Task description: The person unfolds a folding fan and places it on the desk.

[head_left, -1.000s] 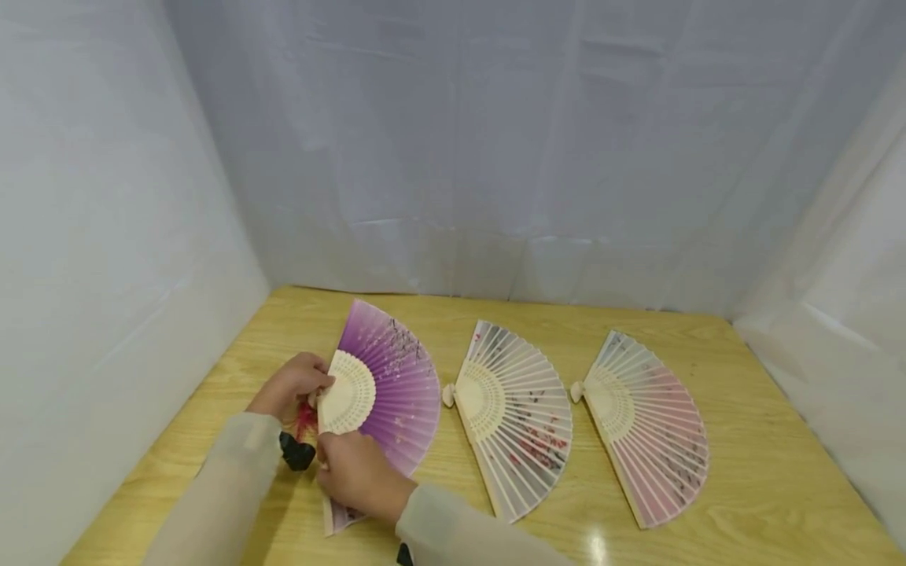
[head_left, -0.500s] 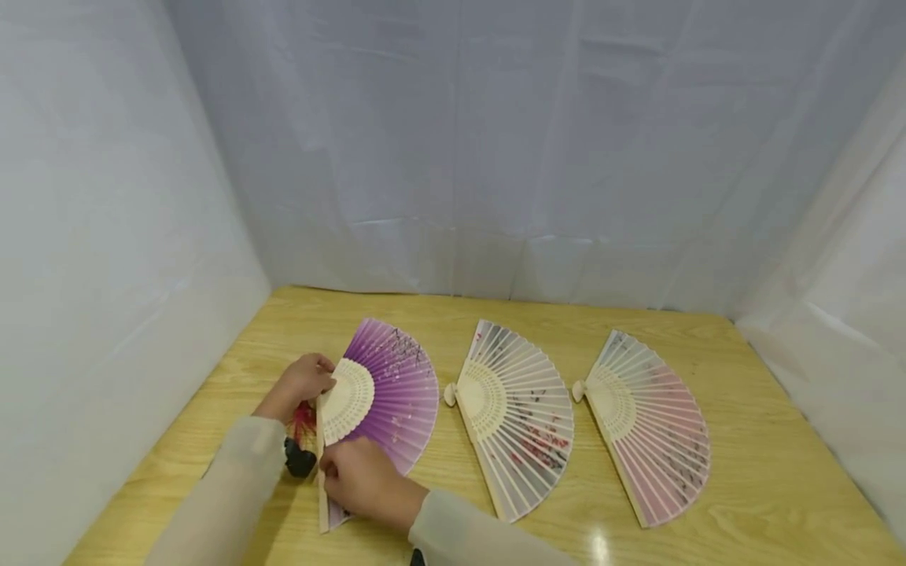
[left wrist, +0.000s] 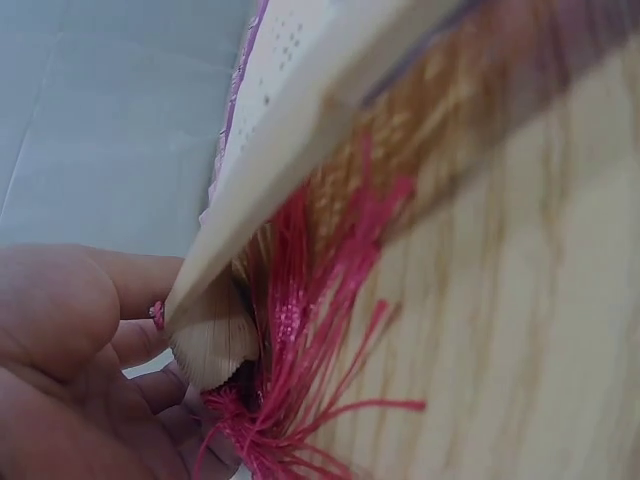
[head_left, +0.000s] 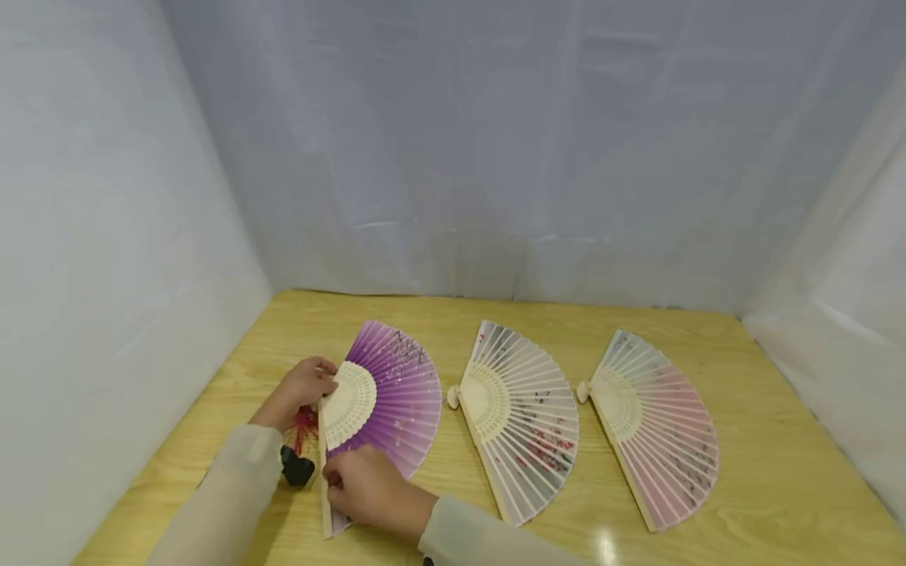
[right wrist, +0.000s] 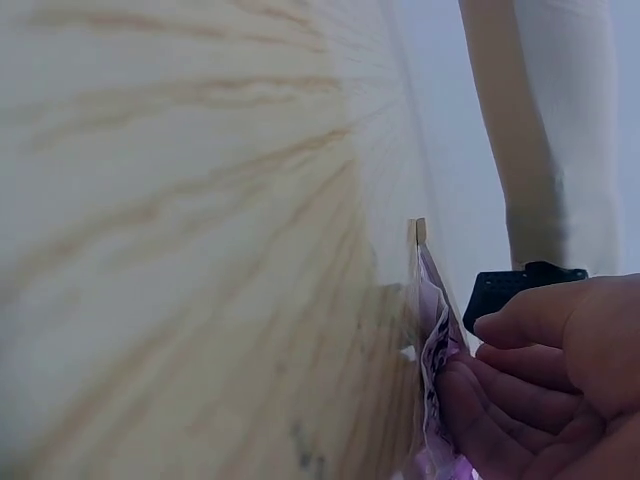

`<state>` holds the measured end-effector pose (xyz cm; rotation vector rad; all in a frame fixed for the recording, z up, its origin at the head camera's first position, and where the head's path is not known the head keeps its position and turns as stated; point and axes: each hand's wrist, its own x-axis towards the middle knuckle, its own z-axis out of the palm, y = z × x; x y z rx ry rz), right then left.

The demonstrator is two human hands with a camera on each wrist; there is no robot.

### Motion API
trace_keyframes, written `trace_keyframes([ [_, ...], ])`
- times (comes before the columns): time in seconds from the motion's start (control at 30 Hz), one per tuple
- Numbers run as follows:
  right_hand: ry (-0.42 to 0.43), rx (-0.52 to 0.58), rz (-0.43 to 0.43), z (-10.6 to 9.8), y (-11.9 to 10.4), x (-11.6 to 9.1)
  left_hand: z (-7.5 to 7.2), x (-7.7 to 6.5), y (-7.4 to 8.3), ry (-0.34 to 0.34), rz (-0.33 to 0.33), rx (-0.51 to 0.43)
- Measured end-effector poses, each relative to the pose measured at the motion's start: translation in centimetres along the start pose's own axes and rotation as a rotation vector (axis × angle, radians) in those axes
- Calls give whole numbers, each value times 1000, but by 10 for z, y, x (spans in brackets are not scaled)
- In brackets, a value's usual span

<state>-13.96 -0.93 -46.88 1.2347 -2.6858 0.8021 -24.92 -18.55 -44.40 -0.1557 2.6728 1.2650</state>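
A purple folding fan (head_left: 396, 393) with a pale wooden rib section lies spread out on the table's left part. My left hand (head_left: 300, 389) grips its pivot end. In the left wrist view, thumb and fingers (left wrist: 150, 285) are around that wooden end, with a red tassel (left wrist: 310, 310) hanging beside it. My right hand (head_left: 371, 483) is at the fan's near edge, fingers bent. In the right wrist view, its fingertips (right wrist: 455, 385) hold the pleated edge (right wrist: 435, 330), close over the table. The right hand hides part of the fan's lower pleats.
To the right lie a grey-white folding fan (head_left: 541, 409) with red flowers and a pink-and-blue folding fan (head_left: 672, 424), both spread open. They rest on a wooden table (head_left: 771, 440). White sheeting (head_left: 453, 141) walls the back and both sides.
The purple fan's top edge has lowered slightly toward me. My right hand has shifted a little right and nearer along the fan's edge; the left stays at the pivot.
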Motion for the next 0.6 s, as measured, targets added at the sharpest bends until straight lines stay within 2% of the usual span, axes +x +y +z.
trace_keyframes([
  [0.2, 26, 103, 34, -12, 3, -7, -3, -5, 7, 25, 39, 76],
  [0.4, 83, 219, 71, -48, 18, -22, -2, -4, 22, 56, 59, 219],
  [0.6, 149, 143, 118, -85, 45, -38, 3, -5, 36, 154, 205, 370],
])
